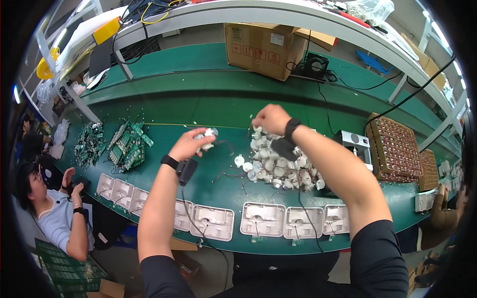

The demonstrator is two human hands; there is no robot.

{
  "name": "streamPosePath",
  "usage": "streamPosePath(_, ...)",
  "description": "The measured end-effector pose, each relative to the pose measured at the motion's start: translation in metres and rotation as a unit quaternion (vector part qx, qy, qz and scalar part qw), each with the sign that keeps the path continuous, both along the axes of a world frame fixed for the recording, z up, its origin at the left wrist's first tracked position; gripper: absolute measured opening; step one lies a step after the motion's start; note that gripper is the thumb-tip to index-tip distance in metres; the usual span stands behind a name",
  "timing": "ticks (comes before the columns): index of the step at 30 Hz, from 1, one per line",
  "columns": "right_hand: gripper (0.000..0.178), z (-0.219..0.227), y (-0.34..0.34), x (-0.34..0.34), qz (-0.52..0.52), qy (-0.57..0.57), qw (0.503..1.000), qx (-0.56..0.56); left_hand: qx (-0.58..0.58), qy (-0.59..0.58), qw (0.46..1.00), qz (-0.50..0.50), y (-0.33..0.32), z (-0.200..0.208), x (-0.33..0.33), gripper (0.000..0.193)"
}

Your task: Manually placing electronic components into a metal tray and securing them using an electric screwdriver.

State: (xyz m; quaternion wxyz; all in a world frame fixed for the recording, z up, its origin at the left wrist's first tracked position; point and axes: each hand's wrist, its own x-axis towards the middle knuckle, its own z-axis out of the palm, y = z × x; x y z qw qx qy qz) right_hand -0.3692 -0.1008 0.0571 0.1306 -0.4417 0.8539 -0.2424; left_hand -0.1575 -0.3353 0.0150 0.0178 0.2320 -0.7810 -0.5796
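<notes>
My left hand (188, 145) is closed around small white-and-silver round parts (208, 136), held above the green bench left of a pile. Its fingers partly cover them, so I cannot tell how many there are. Thin dark wires trail to the right of this hand. Over the far left edge of the pile of white round parts (268, 166), my right hand (272, 119) has its fingers pinched together, pointing down. What sits between those fingertips is hidden. Several pale plastic housings (212, 224) stand open in a row along the near edge of the bench.
Green circuit boards (130, 149) lie heaped at left. Right of the pile are a silver-and-black device (354, 145) and brown trays (395, 144). A cardboard box (263, 49) stands at the back under a shelf. Co-workers sit at left (64, 213) and right (442, 218).
</notes>
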Motion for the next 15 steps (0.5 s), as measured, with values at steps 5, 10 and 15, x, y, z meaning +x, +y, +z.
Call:
streamPosePath(5, 0.025, 0.066, 0.044, -0.004, -0.022, -0.115, 0.98, -0.161, 0.152, 0.087, 0.984, 0.018, 0.01, 0.051, 0.013, 0.035)
streamPosePath(10, 0.025, 0.154, 0.098, 0.032, -0.051, -0.182, 0.935, -0.299, 0.226, 0.19, 0.955, -0.02, 0.052, 0.101, 0.041, 0.032)
streamPosePath(15, 0.025, 0.227, 0.147, 0.053, -0.014, -0.14, 0.949, -0.283, 0.248, 0.223, 0.942, -0.046, 0.107, 0.134, 0.117, 0.043)
